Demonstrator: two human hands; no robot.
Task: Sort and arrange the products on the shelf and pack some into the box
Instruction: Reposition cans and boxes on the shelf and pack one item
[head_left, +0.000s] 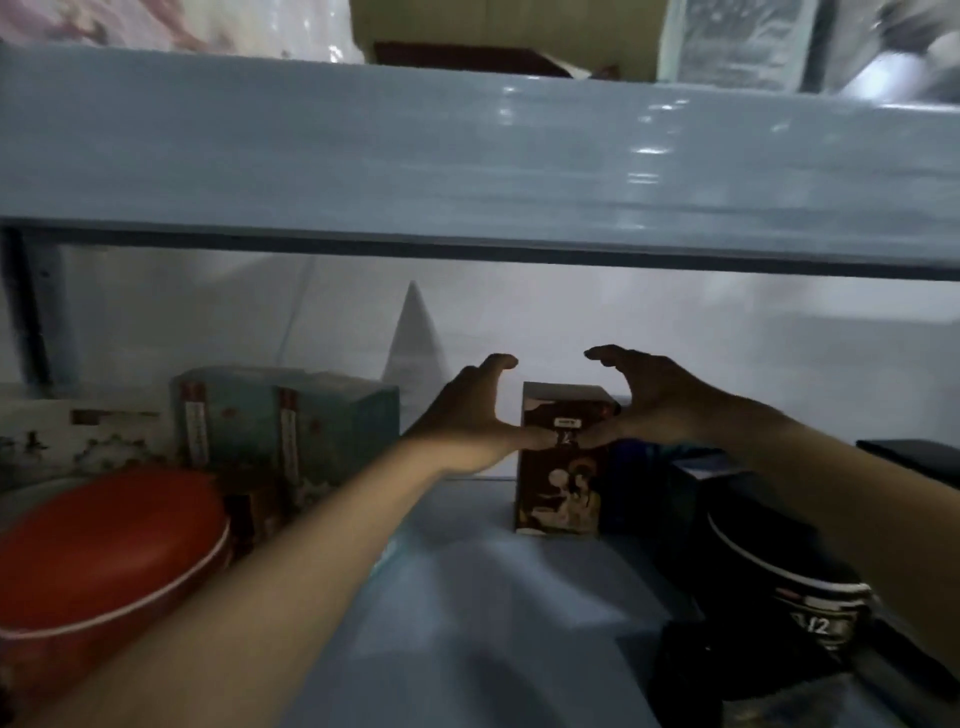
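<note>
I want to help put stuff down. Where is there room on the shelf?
Bare shelf lies in front of the brown box, between the red tin and the black tin. Both sides are crowded.

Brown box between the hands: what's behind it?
Only the pale back wall shows above the brown box; whatever stands directly behind it on the shelf is covered.

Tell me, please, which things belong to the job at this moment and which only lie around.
In use: brown patterned box; left hand and right hand, thumbs on its front; shelf board under it.
Lying around: teal boxes, red round tin, black round tin, dark blue box.
</note>
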